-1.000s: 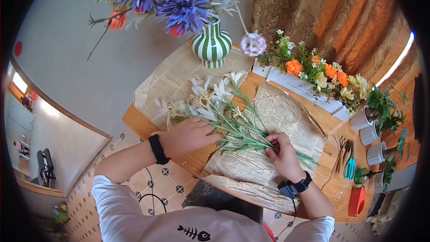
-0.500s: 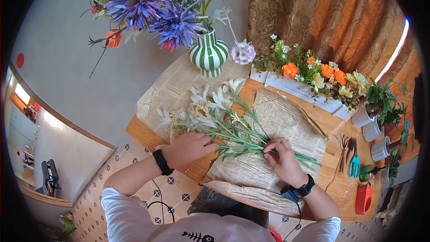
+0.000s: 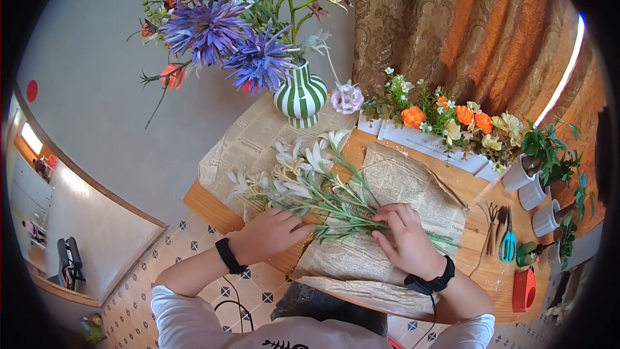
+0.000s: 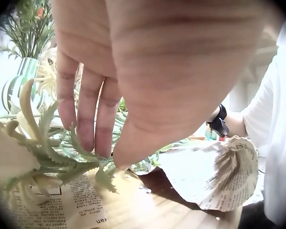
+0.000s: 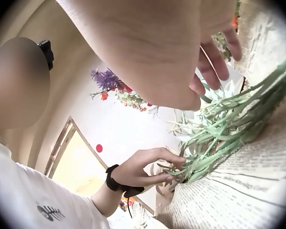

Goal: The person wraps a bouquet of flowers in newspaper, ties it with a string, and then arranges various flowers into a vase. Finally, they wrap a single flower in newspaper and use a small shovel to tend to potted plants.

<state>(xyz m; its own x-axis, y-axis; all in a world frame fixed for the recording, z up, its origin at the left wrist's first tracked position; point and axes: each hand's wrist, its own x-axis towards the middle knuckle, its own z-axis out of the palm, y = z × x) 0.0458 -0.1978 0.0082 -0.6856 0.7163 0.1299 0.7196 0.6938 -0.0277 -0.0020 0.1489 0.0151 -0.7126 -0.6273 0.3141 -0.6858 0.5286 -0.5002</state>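
A bunch of artificial white lilies [image 3: 294, 165] with green stems [image 3: 349, 213] lies across printed brown wrapping paper [image 3: 413, 178], blooms to the left. My left hand [image 3: 268, 234] is at the near side of the bunch below the blooms. In the left wrist view its fingers [image 4: 88, 112] reach down loosely extended, tips at the serrated leaves [image 4: 69, 167]. Over the lower stems lies my right hand [image 3: 407, 239], its thumb apart from its fingers. The right wrist view shows those fingers [image 5: 212, 67] relaxed above the green stems [image 5: 229, 133], not wrapped round them.
A green-striped vase [image 3: 302, 100] of purple and red flowers stands at the back. Behind the paper is a white planter [image 3: 426, 145] with orange blooms. To the right are small potted plants [image 3: 546, 218], teal-handled scissors [image 3: 508, 245] and a red tool [image 3: 524, 291] near the wooden table's edge.
My right hand has loosened from its pinch on the stems, and its fingers now spread over them. The left hand stays beside the bunch. The head view has shifted slightly.
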